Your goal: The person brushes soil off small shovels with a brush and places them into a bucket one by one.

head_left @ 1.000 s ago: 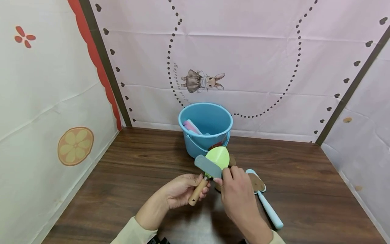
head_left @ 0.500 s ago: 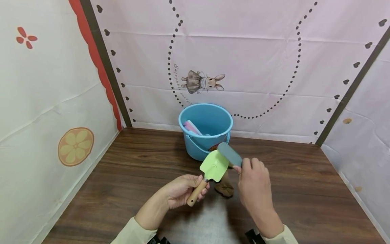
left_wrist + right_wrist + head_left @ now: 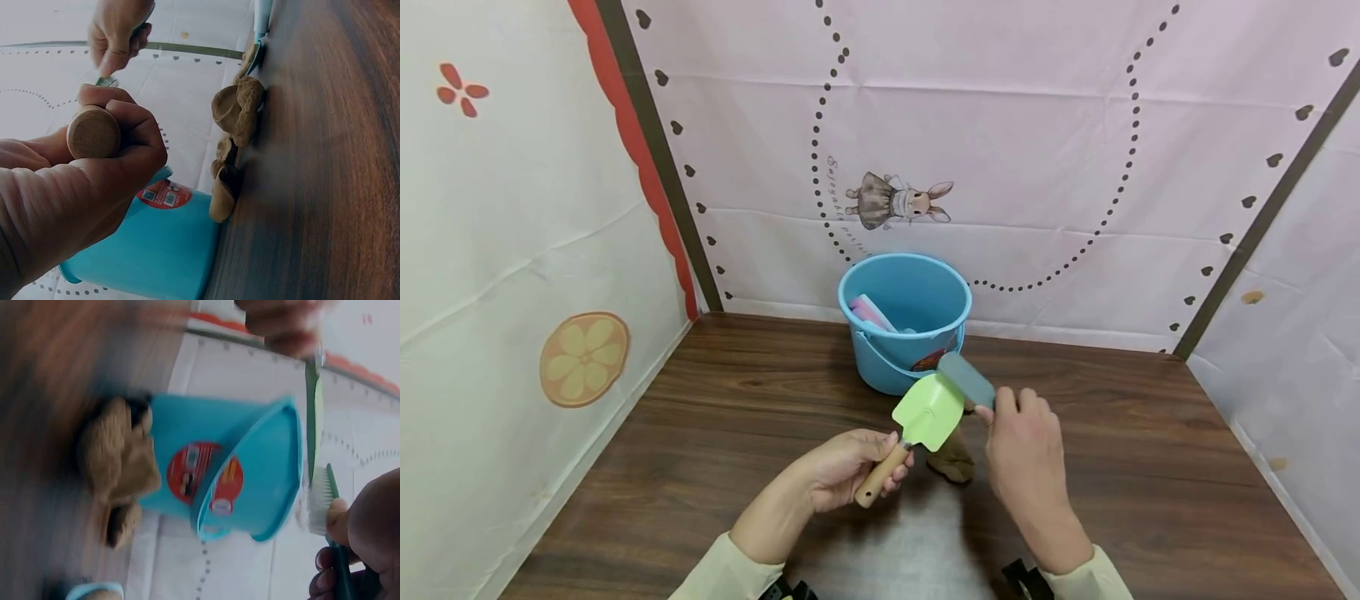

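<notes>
My left hand (image 3: 850, 468) grips the wooden handle (image 3: 882, 477) of a garden trowel (image 3: 927, 410) with a lime-green blade. In the left wrist view that handle appears end-on inside the curled fingers. My right hand (image 3: 1027, 446) holds a scrub brush (image 3: 967, 379) with a grey-green back. Its white bristles (image 3: 320, 501) show in the right wrist view, right at the trowel blade's far end. Brown clay-like lumps (image 3: 952, 462) lie on the table below the blade, partly hidden by it.
A blue bucket (image 3: 880, 358) stands behind the hands, with a pink-and-white item (image 3: 871, 312) inside. A light-blue trowel (image 3: 262, 17) lies by the lumps, hidden behind my right hand in the head view. Printed cloth walls surround the wooden table (image 3: 760, 358).
The brush has moved up and right from across the trowel's neck to the blade's right edge. My right hand now covers the light-blue trowel. The green trowel has shifted slightly down.
</notes>
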Tool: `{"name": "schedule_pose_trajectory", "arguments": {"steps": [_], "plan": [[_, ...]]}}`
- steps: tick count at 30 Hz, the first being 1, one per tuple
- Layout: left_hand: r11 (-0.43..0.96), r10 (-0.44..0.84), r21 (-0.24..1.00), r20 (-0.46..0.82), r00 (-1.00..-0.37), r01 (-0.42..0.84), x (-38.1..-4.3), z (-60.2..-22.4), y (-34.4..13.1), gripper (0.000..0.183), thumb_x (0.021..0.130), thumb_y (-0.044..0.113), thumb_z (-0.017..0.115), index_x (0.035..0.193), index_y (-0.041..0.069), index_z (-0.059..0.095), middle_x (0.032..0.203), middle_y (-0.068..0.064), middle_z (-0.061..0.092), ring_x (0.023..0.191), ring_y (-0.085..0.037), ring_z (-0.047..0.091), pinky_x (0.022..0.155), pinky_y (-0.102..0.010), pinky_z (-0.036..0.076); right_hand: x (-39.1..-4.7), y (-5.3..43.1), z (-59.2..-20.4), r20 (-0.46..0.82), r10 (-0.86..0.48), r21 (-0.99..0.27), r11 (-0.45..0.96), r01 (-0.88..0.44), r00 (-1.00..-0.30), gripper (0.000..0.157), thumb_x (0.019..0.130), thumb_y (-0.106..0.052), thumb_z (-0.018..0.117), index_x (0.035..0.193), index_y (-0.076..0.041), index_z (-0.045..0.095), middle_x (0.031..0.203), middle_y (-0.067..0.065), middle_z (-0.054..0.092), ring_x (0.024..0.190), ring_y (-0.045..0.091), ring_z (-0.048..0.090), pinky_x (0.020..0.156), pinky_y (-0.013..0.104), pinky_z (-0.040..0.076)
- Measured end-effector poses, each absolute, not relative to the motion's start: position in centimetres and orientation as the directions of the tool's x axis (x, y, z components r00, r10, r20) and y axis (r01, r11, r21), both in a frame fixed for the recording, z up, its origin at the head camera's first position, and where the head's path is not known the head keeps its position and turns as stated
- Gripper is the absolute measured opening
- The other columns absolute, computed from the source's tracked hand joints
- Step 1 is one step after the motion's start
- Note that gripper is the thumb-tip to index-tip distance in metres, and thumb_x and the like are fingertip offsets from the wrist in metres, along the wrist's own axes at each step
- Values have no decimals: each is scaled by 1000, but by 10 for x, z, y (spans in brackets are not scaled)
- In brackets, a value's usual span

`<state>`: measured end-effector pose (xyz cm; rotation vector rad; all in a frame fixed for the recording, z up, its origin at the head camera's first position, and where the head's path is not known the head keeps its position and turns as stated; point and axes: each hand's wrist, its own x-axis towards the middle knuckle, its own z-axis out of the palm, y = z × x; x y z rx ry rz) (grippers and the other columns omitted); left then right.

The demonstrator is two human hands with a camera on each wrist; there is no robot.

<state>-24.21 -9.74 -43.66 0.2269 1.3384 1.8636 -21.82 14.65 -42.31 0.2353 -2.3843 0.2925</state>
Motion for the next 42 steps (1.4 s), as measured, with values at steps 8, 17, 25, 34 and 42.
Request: {"name": "schedule_pose_trajectory", "arguments": {"steps": [8, 17, 25, 34, 42], "plan": [[-113, 693, 852, -302, -655, -511, -242, -435, -100, 33, 112, 21, 33, 111, -1, 58, 89, -3, 61, 74, -6, 59, 68, -19, 52, -200, 123, -423, 687, -237, -85, 913, -399, -687, 38, 97, -37, 60, 82, -4, 49, 72, 6, 37, 60, 24, 38, 55, 36, 34], [-76, 718, 862, -301, -627, -501, -242, -433, -101, 34, 111, 23, 36, 107, 0, 61, 89, -2, 62, 75, -5, 59, 68, -17, 52, -207, 125, -429, 694, -205, -102, 921, -375, -690, 38, 95, -35, 64, 81, -4, 49, 70, 7, 37, 59, 27, 41, 53, 37, 36], [-55, 730, 873, -295, -616, -484, -242, -434, -104, 38, 112, 23, 32, 107, 1, 62, 87, -1, 62, 76, -4, 59, 68, -17, 52, -223, 160, -421, 674, -35, -190, 957, -219, -738, 38, 93, -26, 71, 77, -5, 43, 69, 8, 32, 58, 26, 35, 54, 38, 34], [-65, 713, 875, -296, -635, -480, -243, -430, -103, 36, 110, 29, 42, 108, -2, 61, 87, -2, 62, 75, -5, 59, 68, -18, 52, -223, 163, -417, 681, -31, -187, 959, -215, -731, 39, 95, -27, 68, 77, -4, 43, 69, 9, 32, 57, 25, 33, 53, 38, 33], [-68, 701, 893, -275, -658, -445, -241, -423, -109, 36, 109, 29, 46, 109, -3, 62, 90, -2, 63, 75, -5, 60, 69, -18, 52, -223, 164, -418, 677, -17, -204, 956, -210, -736, 39, 96, -27, 68, 76, -4, 43, 69, 9, 33, 57, 27, 34, 53, 40, 34]]}}
